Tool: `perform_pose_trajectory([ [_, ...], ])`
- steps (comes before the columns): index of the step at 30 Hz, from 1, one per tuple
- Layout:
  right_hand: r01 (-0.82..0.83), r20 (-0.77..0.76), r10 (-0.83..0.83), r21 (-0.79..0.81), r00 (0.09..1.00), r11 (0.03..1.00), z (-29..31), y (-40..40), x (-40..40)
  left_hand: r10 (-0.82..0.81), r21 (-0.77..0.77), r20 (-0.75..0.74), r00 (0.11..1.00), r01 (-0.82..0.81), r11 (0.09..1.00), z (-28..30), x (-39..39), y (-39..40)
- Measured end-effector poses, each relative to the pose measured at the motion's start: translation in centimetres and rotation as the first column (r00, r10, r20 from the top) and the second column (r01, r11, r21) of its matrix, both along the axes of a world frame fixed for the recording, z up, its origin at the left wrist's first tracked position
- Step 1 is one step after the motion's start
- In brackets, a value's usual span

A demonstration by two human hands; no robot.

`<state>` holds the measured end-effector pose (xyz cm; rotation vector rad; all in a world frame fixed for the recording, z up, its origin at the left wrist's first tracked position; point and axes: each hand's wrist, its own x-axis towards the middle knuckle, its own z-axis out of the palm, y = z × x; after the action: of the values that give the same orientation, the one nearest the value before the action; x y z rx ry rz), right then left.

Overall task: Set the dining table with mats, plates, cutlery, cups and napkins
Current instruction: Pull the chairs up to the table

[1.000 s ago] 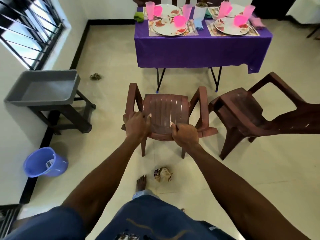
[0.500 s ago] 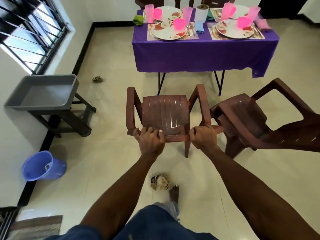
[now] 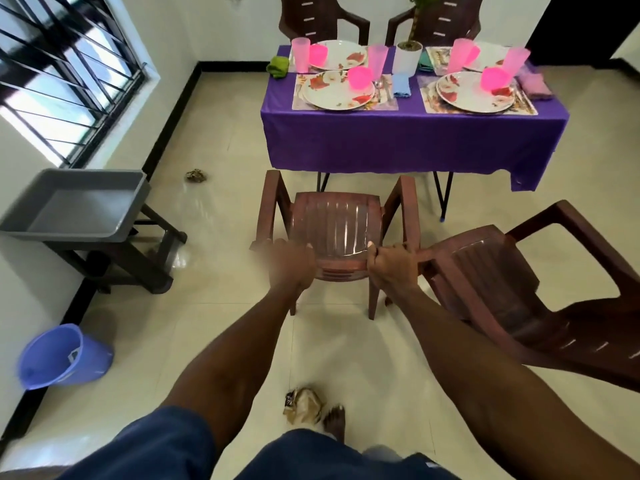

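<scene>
Left hand [image 3: 290,268] and right hand [image 3: 391,268] grip chair [image 3: 334,230] backrest top, fingers curled over. Chair just short of surface [image 3: 398,140] near edge; second chair [image 3: 519,282] close right, open floor left. Chair nearer surface than half-second ago.

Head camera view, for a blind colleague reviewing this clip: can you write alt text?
Both hands, left hand and right hand, grip the back of a brown plastic chair facing a purple-clothed table set with plates and pink cups. A second chair stands at right.
</scene>
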<state>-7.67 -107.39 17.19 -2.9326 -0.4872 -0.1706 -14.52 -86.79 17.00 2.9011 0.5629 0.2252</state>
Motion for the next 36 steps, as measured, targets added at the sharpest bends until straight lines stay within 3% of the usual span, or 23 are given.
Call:
perform_pose_trajectory([
  [4,0.061,-0.013,-0.062,-0.053,0.998,0.997,-0.6,-0.3,2.8,0.007,-0.018,-0.025,1.0,-0.007,1.0,0.0,2.4,-0.5],
  [8,0.211,-0.156,-0.226,-0.107,0.961,0.972,-0.3,0.4,4.3,0.01,-0.007,-0.018,1.0,-0.01,1.0,-0.1,4.4,-0.4],
  [25,-0.047,-0.426,0.021,-0.049,0.905,0.998,1.1,0.0,7.4,-0.024,0.094,-0.205,0.978,0.044,0.995,-0.3,6.6,1.6],
  [28,-0.072,-0.463,0.071,0.014,0.884,0.997,1.2,-0.8,7.3,0.034,0.08,-0.259,0.965,-0.013,0.997,0.5,6.4,0.7],
  [32,-0.089,-0.328,0.106,0.066,0.939,0.994,1.9,-1.8,5.2,0.169,-0.008,-0.119,0.978,-0.171,0.985,0.6,5.7,-1.6],
  [36,-0.16,-0.205,0.185,0.131,0.961,0.978,2.5,-4.8,2.1,0.098,-0.113,0.197,0.976,-0.077,0.991,-0.2,3.3,-7.3],
])
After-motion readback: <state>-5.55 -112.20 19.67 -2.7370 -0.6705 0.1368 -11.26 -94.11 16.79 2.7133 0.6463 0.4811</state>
